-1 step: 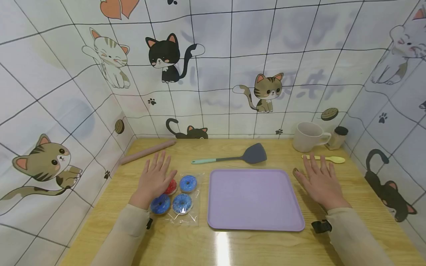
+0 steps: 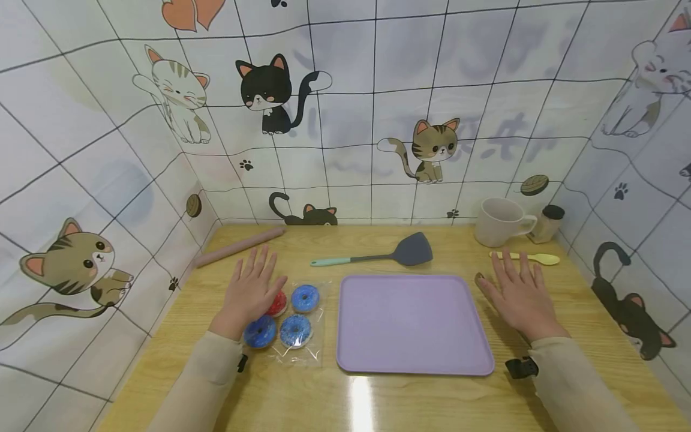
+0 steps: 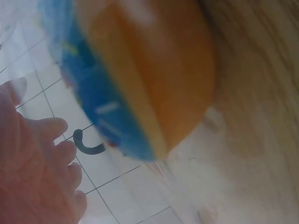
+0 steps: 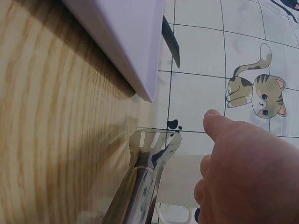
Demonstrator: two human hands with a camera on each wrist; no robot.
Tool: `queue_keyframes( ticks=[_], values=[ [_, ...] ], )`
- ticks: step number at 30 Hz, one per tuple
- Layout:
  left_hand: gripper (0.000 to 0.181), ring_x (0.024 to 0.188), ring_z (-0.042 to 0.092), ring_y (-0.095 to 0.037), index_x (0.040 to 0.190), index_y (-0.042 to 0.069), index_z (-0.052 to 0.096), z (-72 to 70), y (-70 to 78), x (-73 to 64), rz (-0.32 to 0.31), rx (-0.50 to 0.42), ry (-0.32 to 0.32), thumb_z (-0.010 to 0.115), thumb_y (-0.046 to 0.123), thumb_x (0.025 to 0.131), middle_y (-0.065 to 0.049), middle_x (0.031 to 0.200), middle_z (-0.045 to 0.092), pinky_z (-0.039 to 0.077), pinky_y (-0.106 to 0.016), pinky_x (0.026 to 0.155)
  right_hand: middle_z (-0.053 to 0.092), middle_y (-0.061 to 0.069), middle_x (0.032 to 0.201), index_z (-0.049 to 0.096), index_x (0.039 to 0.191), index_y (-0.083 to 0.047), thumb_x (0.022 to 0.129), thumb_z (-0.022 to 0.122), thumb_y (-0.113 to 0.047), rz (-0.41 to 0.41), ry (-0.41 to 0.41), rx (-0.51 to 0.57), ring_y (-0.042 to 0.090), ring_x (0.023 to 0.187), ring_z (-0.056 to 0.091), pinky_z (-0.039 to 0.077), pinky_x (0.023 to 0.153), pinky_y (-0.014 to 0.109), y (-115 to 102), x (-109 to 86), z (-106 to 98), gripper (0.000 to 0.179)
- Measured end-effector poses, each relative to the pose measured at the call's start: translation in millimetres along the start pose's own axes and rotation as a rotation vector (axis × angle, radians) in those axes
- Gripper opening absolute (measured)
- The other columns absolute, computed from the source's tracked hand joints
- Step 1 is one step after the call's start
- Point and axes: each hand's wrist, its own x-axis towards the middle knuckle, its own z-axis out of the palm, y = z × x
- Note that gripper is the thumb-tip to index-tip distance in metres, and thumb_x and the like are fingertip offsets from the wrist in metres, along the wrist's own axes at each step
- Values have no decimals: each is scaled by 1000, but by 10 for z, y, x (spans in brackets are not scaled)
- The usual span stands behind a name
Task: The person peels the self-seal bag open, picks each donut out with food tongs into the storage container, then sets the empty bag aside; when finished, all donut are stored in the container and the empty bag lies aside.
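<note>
My left hand (image 2: pixel 249 295) is spread flat, palm down, over the left edge of a clear plastic bag (image 2: pixel 315 357). Inside the bag are blue doughnuts (image 2: pixel 295 330) and a red doughnut (image 2: pixel 278 304), partly covered by the hand. A blue-iced doughnut (image 3: pixel 107 107) fills much of the left wrist view beside the palm. On the right, my right hand (image 2: pixel 520 297) is spread too, fingertips overlapping the yellow spoon (image 2: pixel 545 259). A shiny metal utensil with a slotted end (image 4: pixel 152 144) lies beside that hand in the right wrist view, mostly hidden from the head view.
Between the hands lies a purple tray (image 2: pixel 412 324). Behind it is a spatula (image 2: pixel 412 250) with a green handle. A rolling pin (image 2: pixel 240 246) lies at the back left. A white mug (image 2: pixel 496 223) and a black-lidded jar (image 2: pixel 547 224) stand at the back right, near the cat-print wall covering (image 2: pixel 351 120).
</note>
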Motion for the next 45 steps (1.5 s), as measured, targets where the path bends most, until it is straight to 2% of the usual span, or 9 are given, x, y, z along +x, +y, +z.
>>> queue_keyframes(
  ticks=[9, 16, 23, 26, 30, 34, 40, 42, 45],
  values=[
    [78, 161, 6, -39, 166, 10, 19, -76, 71, -33, -6, -17, 13, 32, 61, 108, -14, 174, 9, 2, -62, 126, -13, 18, 171, 2, 166, -6, 109, 29, -58, 17, 24, -21, 42, 154, -27, -24, 119, 63, 51, -36, 35, 82],
    [79, 161, 7, -38, 166, 9, 17, -140, 112, -40, -9, 5, 9, 37, 59, 107, -15, 174, 10, 5, -61, 127, -14, 16, 171, 4, 166, -8, 108, 29, -60, 19, 41, -12, 41, 154, -27, -23, 119, 64, 32, -45, 37, 82],
    [77, 160, 11, -41, 166, 9, 19, -135, 114, -4, 6, -20, -13, 41, 55, 108, -17, 173, 12, 6, -60, 127, -5, 14, 173, 10, 167, -11, 110, 36, -54, -27, 91, -14, 40, 155, -26, -28, 117, 62, -57, -80, 5, 76],
    [75, 157, 19, -43, 165, 9, 20, -126, 88, -17, 2, -24, -14, 44, 51, 108, -19, 172, 18, 13, -62, 126, 5, 19, 173, 21, 165, -8, 109, 42, -49, -64, 111, -26, 44, 156, -19, -19, 119, 68, -128, -75, 36, 72],
    [69, 149, 36, -45, 162, 7, 31, -116, 24, -67, -9, -34, 14, 54, 42, 107, -22, 166, 31, 32, -62, 119, 25, 26, 167, 43, 156, -4, 106, 56, -40, -122, 141, -14, 52, 156, 9, 1, 122, 72, -311, -61, 49, 63],
    [58, 141, 47, -44, 152, 5, 49, -120, -28, -123, 6, -52, 43, 64, 33, 103, -22, 155, 48, 46, -60, 108, 44, 26, 158, 59, 143, -3, 101, 68, -28, -194, 187, -8, 53, 145, 38, 20, 121, 68, -520, -53, 39, 50],
    [40, 134, 53, -42, 135, 3, 65, -113, -142, -206, 74, -89, 67, 68, 21, 100, -21, 141, 59, 49, -58, 105, 63, 14, 144, 72, 128, -9, 92, 78, -25, -292, 288, 28, 44, 120, 65, 50, 100, 61, -846, -29, 124, 40],
    [37, 134, 53, -42, 133, 4, 66, -110, -190, -226, 82, -100, 59, 65, 19, 100, -21, 140, 60, 48, -58, 106, 66, 11, 140, 73, 126, -11, 91, 79, -25, -314, 298, 53, 41, 117, 68, 54, 95, 58, -973, -24, 148, 39],
    [34, 134, 52, -43, 131, 5, 67, -111, -260, -255, 66, -127, 33, 64, 21, 101, -20, 141, 60, 47, -59, 106, 66, 11, 141, 74, 124, -11, 90, 81, -25, -345, 283, 97, 38, 119, 67, 53, 98, 56, -1160, -18, 193, 38]
  ],
)
